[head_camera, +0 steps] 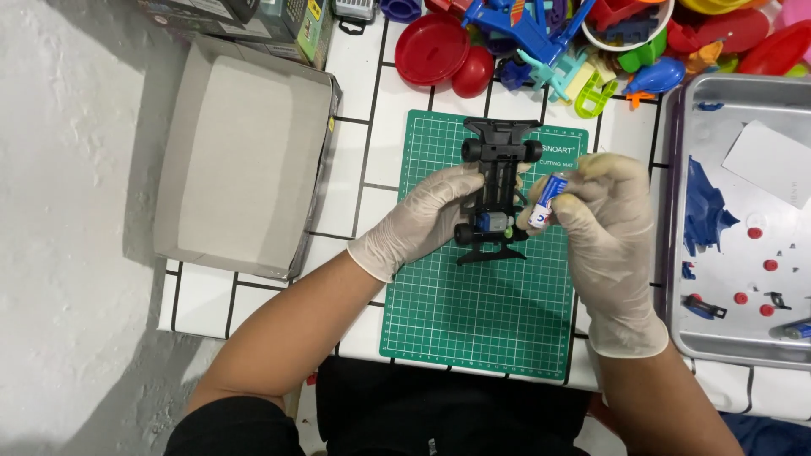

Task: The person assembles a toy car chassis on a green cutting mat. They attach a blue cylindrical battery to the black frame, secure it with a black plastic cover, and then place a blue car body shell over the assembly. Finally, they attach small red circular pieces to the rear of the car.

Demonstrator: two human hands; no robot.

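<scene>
- While the green cutting mat [481, 312] covers the middle of the white tiled table [384, 127], an empty grey cardboard box [241, 160] sits to its left and a metal tray [743, 279] of small red and blue parts to its right.
- On the mat's upper half lies a black toy car chassis [497, 190]; it looks light, stiff plastic, probably brittle at its thin bumpers, best gripped along the side rails between the wheels.
- Gloved, the left hand [422, 221] clasps the chassis from its left side.
- Just beside it, the right hand [601, 218] pinches a small blue and white battery [547, 199], smooth and likely slippery under latex, held round its middle.
</scene>
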